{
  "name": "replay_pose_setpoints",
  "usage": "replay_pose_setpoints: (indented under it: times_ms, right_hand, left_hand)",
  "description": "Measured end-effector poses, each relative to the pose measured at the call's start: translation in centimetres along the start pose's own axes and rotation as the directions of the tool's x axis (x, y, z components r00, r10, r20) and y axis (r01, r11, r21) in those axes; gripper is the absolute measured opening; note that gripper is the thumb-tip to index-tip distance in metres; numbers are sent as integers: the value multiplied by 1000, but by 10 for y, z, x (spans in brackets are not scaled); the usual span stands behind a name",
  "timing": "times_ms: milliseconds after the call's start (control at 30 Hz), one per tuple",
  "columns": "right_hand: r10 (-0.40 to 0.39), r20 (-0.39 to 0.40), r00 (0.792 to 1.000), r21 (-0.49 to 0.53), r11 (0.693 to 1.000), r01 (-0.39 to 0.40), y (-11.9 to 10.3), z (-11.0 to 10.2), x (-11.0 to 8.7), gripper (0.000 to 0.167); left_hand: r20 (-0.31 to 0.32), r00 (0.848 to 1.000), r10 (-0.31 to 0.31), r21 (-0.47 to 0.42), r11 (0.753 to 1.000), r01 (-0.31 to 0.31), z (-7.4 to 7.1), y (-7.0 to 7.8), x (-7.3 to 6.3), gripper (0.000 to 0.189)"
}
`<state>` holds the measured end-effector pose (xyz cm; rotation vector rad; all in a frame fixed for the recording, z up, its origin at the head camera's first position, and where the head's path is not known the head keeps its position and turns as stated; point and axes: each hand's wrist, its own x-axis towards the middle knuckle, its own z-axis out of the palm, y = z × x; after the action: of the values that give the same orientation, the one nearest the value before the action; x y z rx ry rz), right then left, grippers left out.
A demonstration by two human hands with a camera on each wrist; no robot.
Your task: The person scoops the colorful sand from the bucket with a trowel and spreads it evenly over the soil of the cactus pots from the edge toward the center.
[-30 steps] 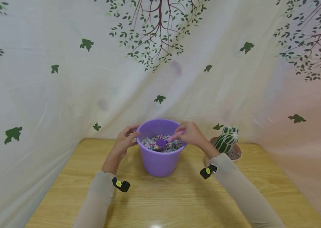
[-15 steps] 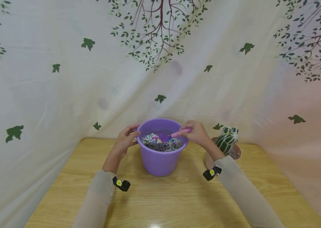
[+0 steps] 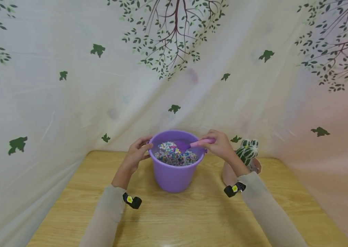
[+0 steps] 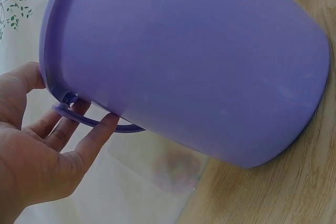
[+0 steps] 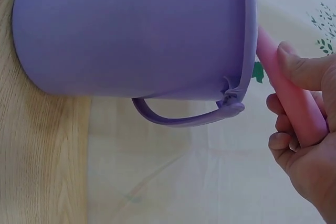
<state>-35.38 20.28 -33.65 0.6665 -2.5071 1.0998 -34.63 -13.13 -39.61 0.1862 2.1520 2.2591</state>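
Observation:
A purple bucket point(image 3: 174, 179) stands upright on the table, holding small multicoloured beads point(image 3: 189, 158). My left hand point(image 3: 136, 153) grips its left rim; in the left wrist view the thumb is on the rim and the fingers point(image 4: 97, 132) are at the bucket's hanging handle point(image 4: 86, 120). In my right hand point(image 3: 221, 146) is a toy shovel point(image 3: 203, 142) with a pink grip and purple blade. The blade carries a heap of beads point(image 3: 169, 147) inside the bucket, over the others. In the right wrist view only the shovel's pink grip point(image 5: 294, 95) shows, held between thumb and curled fingers.
Behind my right forearm a potted cactus point(image 3: 247, 151) stands on the wooden table point(image 3: 174, 219), partly hidden. A pale cloth point(image 3: 130, 89) printed with leaves and branches hangs along the back and sides. Both wrists wear small black cameras.
My right hand has moved right and slightly up, drawing the shovel up out of the beads with a heap on its blade. The left hand has stayed on the rim.

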Motion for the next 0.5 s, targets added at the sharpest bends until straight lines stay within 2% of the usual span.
replay_pose_setpoints:
  times_ms: [333,500]
  right_hand:
    - [-24,2,1000,50,998,24,-3,-13,-7,19]
    - [-43,-1,999,36,998,43,-4,-20,-9,16]
  left_hand:
    - [1,1000,3,-6,1000,-3,0,-3,0,46]
    - [-4,1000,0,-10,1000,0,-1,-3,2,46]
